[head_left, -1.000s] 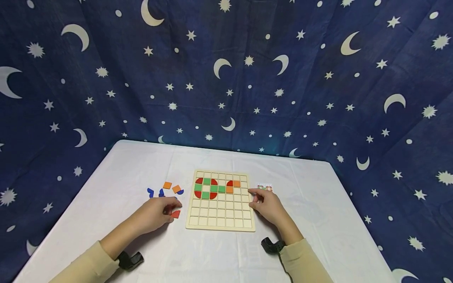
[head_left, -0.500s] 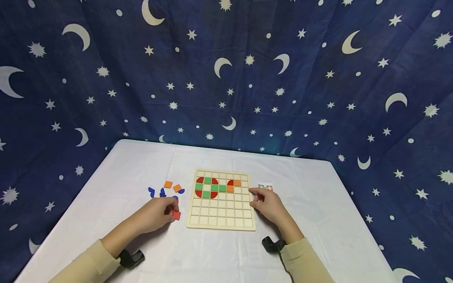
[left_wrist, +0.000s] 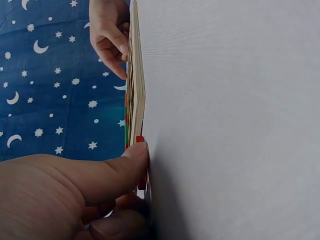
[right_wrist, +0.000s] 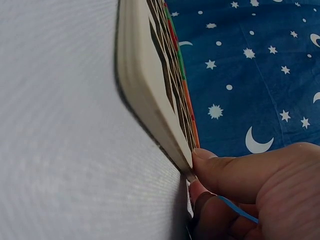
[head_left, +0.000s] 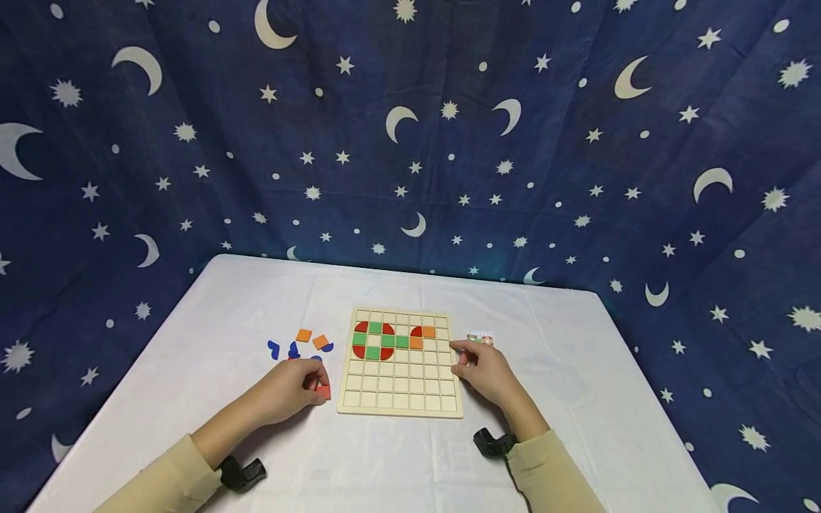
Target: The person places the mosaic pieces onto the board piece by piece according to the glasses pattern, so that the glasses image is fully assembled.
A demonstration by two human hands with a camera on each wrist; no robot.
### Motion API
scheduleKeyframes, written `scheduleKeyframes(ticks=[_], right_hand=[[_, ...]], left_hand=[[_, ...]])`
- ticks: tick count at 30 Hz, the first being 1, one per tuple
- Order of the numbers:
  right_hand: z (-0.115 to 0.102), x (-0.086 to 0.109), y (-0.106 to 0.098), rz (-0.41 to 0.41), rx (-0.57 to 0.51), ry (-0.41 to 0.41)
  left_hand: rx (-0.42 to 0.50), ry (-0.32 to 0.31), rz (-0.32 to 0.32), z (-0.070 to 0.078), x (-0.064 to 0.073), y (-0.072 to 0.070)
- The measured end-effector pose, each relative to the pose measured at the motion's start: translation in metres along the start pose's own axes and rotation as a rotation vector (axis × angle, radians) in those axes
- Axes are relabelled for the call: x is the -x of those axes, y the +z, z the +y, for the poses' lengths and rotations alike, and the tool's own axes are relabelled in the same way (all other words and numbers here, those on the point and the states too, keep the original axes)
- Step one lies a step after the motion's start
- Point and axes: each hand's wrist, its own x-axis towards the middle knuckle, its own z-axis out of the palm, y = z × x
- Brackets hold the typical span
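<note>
Reads as a small curtained-off recording booth; can't tell whether home, lab or office. Navy star-and-moon curtain (head_left: 359, 125) fills the back and both sides of the head view, soft folds visible. In front of it: one white-covered table (head_left: 545, 370), rounded far corners. Black wrist cameras (head_left: 243, 474), one per side, fit a filming setup. Tabletop kit: one gridded board (head_left: 400, 388) with coloured tiles (head_left: 388, 341), toy-like.

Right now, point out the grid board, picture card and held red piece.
Grid board (head_left: 400, 372), head view: bare central square.
Picture card (head_left: 479, 337), head view: uncovered printed part.
Red piece (head_left: 323, 392), head view: uncovered face.
</note>
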Motion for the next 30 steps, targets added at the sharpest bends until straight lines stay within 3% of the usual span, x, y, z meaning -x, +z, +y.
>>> scheduleKeyframes(ticks=[6, 12, 20, 30], right_hand=[[-0.002, -0.001, -0.001, -0.002, -0.001, -0.015], [-0.003, 0.0, -0.002, -0.003, -0.01, 0.006], [-0.004, 0.0, -0.001, -0.01, -0.029, 0.022], [-0.003, 0.001, -0.001, -0.017, -0.032, 0.029]], left_hand=[[-0.001, 0.026, 0.017, 0.001, -0.004, 0.0], [0.032, 0.025, 0.011, 0.019, -0.017, -0.001], [0.074, 0.088, -0.027, 0.05, -0.05, 0.013], [-0.003, 0.208, -0.036, 0.076, -0.088, 0.037]])
